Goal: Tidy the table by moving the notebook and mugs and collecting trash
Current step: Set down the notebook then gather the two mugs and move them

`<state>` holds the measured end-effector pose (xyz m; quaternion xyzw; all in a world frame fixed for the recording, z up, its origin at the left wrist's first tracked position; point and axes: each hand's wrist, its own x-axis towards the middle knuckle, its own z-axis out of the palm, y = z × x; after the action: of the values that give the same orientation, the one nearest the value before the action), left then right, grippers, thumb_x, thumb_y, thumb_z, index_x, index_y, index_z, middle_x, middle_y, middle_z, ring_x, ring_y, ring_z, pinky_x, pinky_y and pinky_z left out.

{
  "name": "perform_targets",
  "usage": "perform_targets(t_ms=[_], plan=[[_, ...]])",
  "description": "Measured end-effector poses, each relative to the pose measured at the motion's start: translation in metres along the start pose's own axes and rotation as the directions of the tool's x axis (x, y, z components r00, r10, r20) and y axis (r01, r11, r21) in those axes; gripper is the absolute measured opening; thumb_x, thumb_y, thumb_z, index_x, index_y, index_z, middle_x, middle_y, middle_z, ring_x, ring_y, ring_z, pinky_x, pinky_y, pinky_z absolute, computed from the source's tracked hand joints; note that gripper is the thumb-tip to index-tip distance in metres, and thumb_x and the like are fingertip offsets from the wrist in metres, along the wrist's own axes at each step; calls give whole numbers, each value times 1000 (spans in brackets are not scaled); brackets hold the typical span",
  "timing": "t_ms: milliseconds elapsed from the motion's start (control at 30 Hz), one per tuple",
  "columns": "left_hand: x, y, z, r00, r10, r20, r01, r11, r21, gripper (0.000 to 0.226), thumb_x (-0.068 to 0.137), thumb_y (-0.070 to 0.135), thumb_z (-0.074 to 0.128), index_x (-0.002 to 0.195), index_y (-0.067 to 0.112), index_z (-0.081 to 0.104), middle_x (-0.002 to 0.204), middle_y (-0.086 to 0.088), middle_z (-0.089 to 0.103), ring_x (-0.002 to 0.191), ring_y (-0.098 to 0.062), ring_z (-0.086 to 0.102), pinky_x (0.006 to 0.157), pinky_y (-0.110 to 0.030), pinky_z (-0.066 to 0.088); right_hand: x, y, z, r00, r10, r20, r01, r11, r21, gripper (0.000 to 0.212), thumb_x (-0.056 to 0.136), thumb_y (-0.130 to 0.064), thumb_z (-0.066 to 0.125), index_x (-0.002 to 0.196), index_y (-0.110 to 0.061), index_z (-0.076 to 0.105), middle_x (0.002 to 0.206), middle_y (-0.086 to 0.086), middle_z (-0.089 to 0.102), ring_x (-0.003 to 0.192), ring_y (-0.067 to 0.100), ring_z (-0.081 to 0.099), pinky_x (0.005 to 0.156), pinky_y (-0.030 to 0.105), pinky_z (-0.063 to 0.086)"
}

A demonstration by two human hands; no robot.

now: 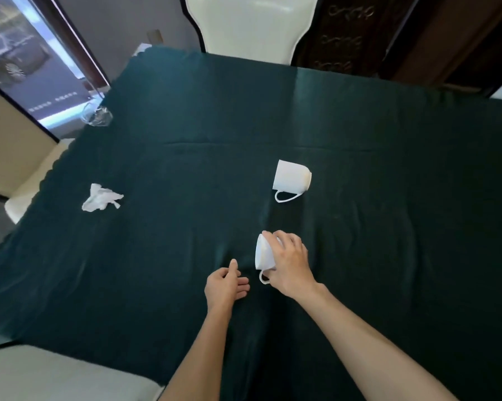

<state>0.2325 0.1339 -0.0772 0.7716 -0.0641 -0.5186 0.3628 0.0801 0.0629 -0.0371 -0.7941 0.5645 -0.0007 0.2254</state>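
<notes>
A: Entry, head view. Table covered by a dark green cloth (359,256), wrinkled toward the lower centre of the frame. What is the right hand doing?

B: Right hand (290,261), just below centre, is clamped over a white mug (262,254). Fingers wrap the top of the body, thumb side toward the bottom of the frame. Mug is tipped on its side, one flat end facing frame left, handle at the lower edge near the wrist. Cannot tell whether it touches the cloth or is lifted slightly.

A: Left hand?

B: Left hand (225,285), just left of the mug, not touching it. Loosely spread, fingers half curled, holding nothing. It sits low over the cloth; contact unclear.

A: Other task items?

B: Second white mug (291,179), right of centre, above the held one and well apart from it. Also lying on its side, handle pointing toward the bottom of the frame. Crumpled white tissue (100,198) at mid-left, lying on the cloth, well apart from both mugs and both hands.

A: Anything else on the table?

B: A clear glass (96,115) at the upper left, at the cloth's edge. White chair back (249,24) at top centre beyond the far edge. Pale seat (55,374) in the lower left corner.
</notes>
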Motion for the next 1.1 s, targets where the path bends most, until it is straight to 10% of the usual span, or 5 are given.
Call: perform_targets(t_ms=[233,467,733,900,1100], plan=[[12,11,-18,999,39,-16,-38,998,40,49,97,50,65,88,3,74,69,-8,81,65,-24,81,64,-35,65,-7,-6,-6,997,61,-49,-42,949,313,94,62,-37,91,143,-24,44,140,-5,57,128,24,52,116,44,31],[-34,22,13,943,298,152,-308,950,50,34,99,52,54,94,30,80,97,6,81,98,-19,76,87,-40,61,-40,15,-15,998,57,-9,-44,857,513,84,67,-29,91,134,-22,41,119,-7,59,110,16,57,88,29,52],[-95,8,28,907,277,316,-255,961,-108,25,104,31,58,103,27,82,104,4,82,101,-17,77,72,-30,64,-95,48,-23,999,40,17,-42,828,559,87,63,-32,91,135,-42,44,126,-8,48,115,-10,44,88,7,37],[-123,-23,31,911,283,300,-234,954,-188,22,103,26,62,111,24,82,111,0,82,103,-14,78,81,-39,66,-125,61,-13,998,56,-7,-38,773,633,89,64,-25,91,140,-41,48,127,-11,58,117,6,58,96,31,56],[-139,-56,22,930,268,252,-220,954,-204,20,102,23,64,106,28,83,111,0,82,106,-17,77,82,-39,66,-152,65,4,999,30,22,-37,754,656,91,66,-29,90,144,-40,45,136,-14,58,122,0,56,94,17,52]])
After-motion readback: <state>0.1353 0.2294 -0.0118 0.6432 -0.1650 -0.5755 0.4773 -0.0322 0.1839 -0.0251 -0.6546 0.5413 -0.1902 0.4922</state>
